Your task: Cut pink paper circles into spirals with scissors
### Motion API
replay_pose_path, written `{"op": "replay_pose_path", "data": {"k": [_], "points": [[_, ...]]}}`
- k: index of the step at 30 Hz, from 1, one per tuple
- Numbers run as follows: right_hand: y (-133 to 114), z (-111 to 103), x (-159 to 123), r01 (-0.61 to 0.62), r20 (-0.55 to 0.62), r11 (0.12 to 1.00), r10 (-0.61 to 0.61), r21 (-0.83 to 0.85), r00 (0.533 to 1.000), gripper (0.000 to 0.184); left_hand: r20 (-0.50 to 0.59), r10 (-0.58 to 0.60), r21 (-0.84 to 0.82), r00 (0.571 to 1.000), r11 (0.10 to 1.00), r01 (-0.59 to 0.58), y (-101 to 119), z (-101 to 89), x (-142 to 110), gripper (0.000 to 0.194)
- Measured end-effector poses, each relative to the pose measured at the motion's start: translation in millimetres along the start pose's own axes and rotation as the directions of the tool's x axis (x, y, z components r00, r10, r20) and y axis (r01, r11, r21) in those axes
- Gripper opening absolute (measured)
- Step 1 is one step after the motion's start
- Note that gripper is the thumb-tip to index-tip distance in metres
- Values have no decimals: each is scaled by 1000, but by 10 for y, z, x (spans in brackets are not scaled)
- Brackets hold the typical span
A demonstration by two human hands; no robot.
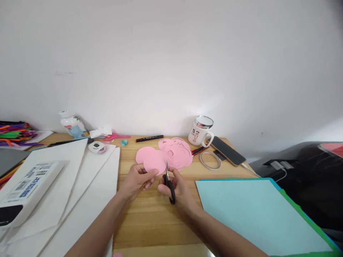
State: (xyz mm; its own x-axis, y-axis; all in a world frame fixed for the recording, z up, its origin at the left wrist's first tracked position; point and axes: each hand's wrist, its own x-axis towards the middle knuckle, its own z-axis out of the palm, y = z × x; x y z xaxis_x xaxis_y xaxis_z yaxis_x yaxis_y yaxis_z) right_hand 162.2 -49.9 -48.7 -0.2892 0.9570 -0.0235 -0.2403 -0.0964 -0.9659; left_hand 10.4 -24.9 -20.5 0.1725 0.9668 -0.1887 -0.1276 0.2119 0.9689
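Between the thumb and fingers of my left hand (138, 180) is a round pink paper piece (154, 161), held above the desk. My right hand (178, 189) grips black-handled scissors (168, 180), their blades pointing away from me at the right edge of that paper. Whether the blades are parted is hard to tell. Behind the hands lies a pile of pink paper pieces (178, 153), some with holes cut in them. Another rounded pink paper shape (143, 153) shows just behind the held piece, partly covered by it.
A black marker (149, 138), a white mug (199, 134), a tape roll (210, 160) and a phone (227, 151) lie toward the back. Light blue sheets (257, 214) are at right. White paper (104, 185), a white box (29, 189) and pink scissors (116, 136) are at left.
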Motion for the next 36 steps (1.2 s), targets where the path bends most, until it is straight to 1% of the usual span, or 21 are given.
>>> {"op": "replay_pose_path", "data": {"k": [6, 11, 18, 23, 29, 33, 36], "points": [[-39, -9, -5, -6, 17, 1000, 6, 0, 1000, 58, 2, 7, 2, 1000, 1000, -7, 20, 11, -20, 33], [-31, -21, -7, -20, 12, 1000, 21, -16, 1000, 60, -8, 5, -1, 1000, 1000, -5, 36, 13, -28, 33], [-68, -4, -15, -19, -3, 999, 19, -38, 1000, 56, -11, 12, -16, 1000, 1000, -12, 48, 14, -26, 33], [-66, 2, -26, -22, -20, 995, 21, -95, 1000, 52, -5, 14, -35, 1000, 999, -15, 51, 3, -25, 33], [-69, -6, -28, -38, -16, 990, 36, -138, 999, 51, -6, 19, -61, 1000, 998, -20, 30, -4, -14, 34], [-67, 1, -26, -43, -20, 990, 40, -132, 999, 50, -1, 32, -92, 999, 995, -32, 15, -17, -4, 33], [-46, 9, -26, -41, -14, 992, 40, -116, 999, 52, 22, 21, -105, 1000, 994, -18, 13, -22, -2, 31]]}}
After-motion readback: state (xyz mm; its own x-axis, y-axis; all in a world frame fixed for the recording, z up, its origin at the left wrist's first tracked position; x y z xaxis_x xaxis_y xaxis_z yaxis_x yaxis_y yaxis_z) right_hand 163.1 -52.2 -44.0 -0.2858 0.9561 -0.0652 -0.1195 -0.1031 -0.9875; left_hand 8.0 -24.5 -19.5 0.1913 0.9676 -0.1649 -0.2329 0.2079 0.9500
